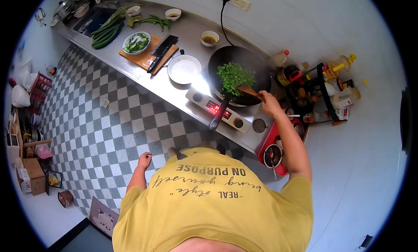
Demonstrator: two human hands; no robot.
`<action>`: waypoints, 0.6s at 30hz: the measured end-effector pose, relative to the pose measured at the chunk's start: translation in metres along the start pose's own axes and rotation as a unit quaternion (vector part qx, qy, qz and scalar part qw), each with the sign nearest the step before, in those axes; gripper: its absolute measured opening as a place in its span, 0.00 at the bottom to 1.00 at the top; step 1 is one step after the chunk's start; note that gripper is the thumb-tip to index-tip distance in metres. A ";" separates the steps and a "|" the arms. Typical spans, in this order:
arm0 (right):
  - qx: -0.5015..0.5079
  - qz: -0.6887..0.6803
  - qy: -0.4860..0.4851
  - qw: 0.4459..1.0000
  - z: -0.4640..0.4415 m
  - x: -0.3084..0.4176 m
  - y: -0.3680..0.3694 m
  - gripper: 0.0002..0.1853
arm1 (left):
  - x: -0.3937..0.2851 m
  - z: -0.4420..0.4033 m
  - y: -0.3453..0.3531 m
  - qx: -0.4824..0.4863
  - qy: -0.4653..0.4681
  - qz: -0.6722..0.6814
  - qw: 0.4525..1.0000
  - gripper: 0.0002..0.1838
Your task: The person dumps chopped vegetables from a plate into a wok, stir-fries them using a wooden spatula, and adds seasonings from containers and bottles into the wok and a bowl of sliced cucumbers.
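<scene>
My right hand grips the handle of a wooden spatula, whose blade dips into chopped green vegetables. They lie in a dark wok on an induction cooker with a lit red display. The wok's black handle points toward me, with no hand on it. My left hand hangs low over the tiled floor, away from the counter. Its fingers are curled, and a small whitish spot shows at them, too small to name.
Left of the wok are a white enamel dish, a cleaver on a cutting board, a bowl of sliced cucumber and whole cucumbers. Sauce bottles and a rack stand right. A red tray holds a pot.
</scene>
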State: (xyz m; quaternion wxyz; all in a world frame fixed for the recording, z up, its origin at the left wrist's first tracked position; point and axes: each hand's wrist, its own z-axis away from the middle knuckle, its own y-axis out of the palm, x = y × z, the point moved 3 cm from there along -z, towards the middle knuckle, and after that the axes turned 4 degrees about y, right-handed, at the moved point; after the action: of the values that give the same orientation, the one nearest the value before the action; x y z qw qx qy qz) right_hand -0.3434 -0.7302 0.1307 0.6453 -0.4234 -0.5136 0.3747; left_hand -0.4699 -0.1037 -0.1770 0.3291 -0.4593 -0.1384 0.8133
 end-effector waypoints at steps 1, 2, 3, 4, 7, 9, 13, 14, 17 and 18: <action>-0.001 0.030 0.014 0.999 0.002 -0.005 -0.008 0.17 | 0.008 0.001 -0.001 0.000 0.000 0.000 1.000 0.14; -0.002 0.059 0.028 0.998 0.008 0.005 -0.028 0.15 | 0.016 0.003 -0.001 0.002 -0.002 0.011 1.000 0.14; -0.001 0.088 0.040 0.995 0.013 0.012 -0.045 0.13 | 0.026 0.006 -0.001 0.003 -0.006 0.023 1.000 0.13; -0.008 0.116 0.045 0.992 0.015 0.012 -0.056 0.11 | 0.035 0.010 0.001 0.004 -0.011 0.037 0.999 0.13; 0.041 0.116 0.079 0.989 0.007 0.006 -0.060 0.11 | 0.052 0.031 0.002 -0.009 -0.046 0.046 0.998 0.13; 0.043 0.057 0.054 0.996 -0.012 -0.009 -0.026 0.12 | 0.065 0.042 0.003 -0.030 -0.028 0.038 0.998 0.12; -0.075 -0.041 0.025 0.996 -0.052 0.014 0.029 0.12 | 0.073 0.068 0.005 -0.051 -0.060 0.062 0.995 0.12; -0.062 -0.036 0.025 0.997 -0.058 0.019 0.026 0.12 | 0.074 0.072 0.003 -0.056 -0.062 0.060 0.995 0.12; -0.026 -0.008 0.029 0.999 -0.069 0.034 -0.007 0.11 | 0.075 0.084 0.001 -0.113 -0.090 0.137 0.980 0.12; -0.036 -0.006 0.027 0.999 -0.078 0.031 -0.014 0.11 | 0.075 0.085 0.006 -0.115 -0.088 0.134 0.980 0.12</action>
State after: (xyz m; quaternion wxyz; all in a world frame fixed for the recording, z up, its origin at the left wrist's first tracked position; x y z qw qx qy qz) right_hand -0.2602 -0.7198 0.1458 0.6458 -0.4534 -0.5115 0.3401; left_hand -0.5714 -0.0518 -0.1837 0.1486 -0.4351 -0.1962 0.8661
